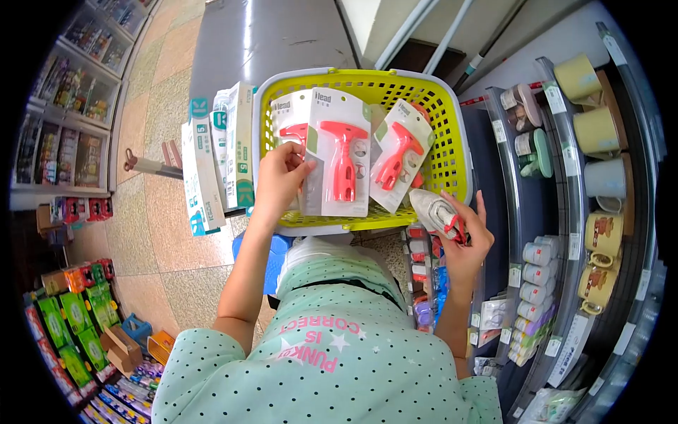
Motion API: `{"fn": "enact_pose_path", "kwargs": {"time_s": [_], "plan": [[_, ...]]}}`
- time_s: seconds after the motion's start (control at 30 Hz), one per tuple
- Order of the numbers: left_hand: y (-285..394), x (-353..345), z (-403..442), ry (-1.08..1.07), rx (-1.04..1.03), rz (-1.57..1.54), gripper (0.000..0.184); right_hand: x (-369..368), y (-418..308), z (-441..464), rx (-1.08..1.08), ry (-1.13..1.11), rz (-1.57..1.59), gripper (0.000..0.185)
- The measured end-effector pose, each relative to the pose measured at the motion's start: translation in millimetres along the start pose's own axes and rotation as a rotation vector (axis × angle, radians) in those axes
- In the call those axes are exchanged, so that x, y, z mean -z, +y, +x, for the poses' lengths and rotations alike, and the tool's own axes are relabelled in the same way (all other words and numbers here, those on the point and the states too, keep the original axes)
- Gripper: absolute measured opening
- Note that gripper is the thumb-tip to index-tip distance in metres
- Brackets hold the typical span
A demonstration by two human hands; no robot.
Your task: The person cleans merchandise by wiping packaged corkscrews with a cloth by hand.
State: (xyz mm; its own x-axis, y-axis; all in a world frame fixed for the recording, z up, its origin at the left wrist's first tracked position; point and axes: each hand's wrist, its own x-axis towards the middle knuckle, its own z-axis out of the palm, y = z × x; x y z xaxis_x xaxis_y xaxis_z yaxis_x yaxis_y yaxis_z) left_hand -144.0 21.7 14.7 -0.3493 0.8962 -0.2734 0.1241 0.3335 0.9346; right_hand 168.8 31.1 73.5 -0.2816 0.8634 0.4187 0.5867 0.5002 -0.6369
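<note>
A yellow-green plastic basket [452, 141] with a grey rim sits in front of me. Upright in it stand carded packs, each with a red T-shaped tool that looks like a squeegee: a middle pack [343, 152], a partly covered left pack [288, 113] and a tilted right pack [402, 155]. My left hand [282, 177] has its fingers pinched at the edge where the left and middle packs overlap; which one it grips is hard to see. Bunched in my right hand [466, 240], by the basket's near right corner, is a grey cloth [436, 212] with red edging.
White and teal boxes [205, 169] stand left of the basket on a grey surface [282, 42]. Shelves on the right hold mugs [600, 233] and small white bottles [538, 265]. Below is a blue stool [265, 254]. More stocked shelves [78, 318] line the left.
</note>
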Motion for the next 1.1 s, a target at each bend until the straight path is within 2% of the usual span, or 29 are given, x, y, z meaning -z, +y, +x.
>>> {"fn": "enact_pose_path", "kwargs": {"time_s": [0.03,0.17,0.27,0.4,0.43,0.53,0.63,0.8,0.9,1.0,1.1], "plan": [[-0.2,0.1,-0.5,-0.01,-0.029,-0.054,0.012,0.8,0.3,-2.0,-0.007,0.018,0.001,0.043],[6.6,-2.3,-5.1,0.022,-0.122,-0.127,0.013,11.6,4.1,-15.2,-0.073,0.117,-0.012,0.044],[22.4,-7.4,-12.7,0.017,-0.182,-0.279,0.012,21.8,6.9,-29.1,-0.199,0.259,0.024,0.043],[44.7,-31.4,-20.9,-0.114,-0.144,-0.247,0.012,34.4,11.5,-50.4,-0.364,0.476,0.171,0.046],[52.5,-43.6,-24.7,-0.178,-0.128,-0.263,0.012,42.8,17.2,-57.4,-0.331,0.423,0.101,0.05],[40.1,-87.4,-22.1,-0.393,-0.114,-0.322,0.012,52.5,13.1,-68.7,-0.395,0.526,0.105,0.051],[35.4,-127.1,-22.6,-0.482,-0.097,-0.337,0.013,60.1,16.3,-80.3,-0.423,0.553,0.115,0.048],[20.8,-164.9,-15.0,-0.443,-0.17,-0.156,0.016,62.2,35.6,-96.8,-0.429,0.533,0.063,0.044],[18.5,-171.6,-12.5,-0.338,-0.26,0.009,0.02,58.8,42.2,-99.4,-0.524,0.558,0.177,0.042],[23.4,-170.6,-17.7,-0.28,-0.336,0.214,0.029,55.6,56.7,-95.6,-0.548,0.486,0.191,0.041],[39.7,-175.6,-40.6,-0.007,-0.718,0.528,0.045,52.3,63.6,-78.9,-0.446,0.437,0.163,0.042]]}}
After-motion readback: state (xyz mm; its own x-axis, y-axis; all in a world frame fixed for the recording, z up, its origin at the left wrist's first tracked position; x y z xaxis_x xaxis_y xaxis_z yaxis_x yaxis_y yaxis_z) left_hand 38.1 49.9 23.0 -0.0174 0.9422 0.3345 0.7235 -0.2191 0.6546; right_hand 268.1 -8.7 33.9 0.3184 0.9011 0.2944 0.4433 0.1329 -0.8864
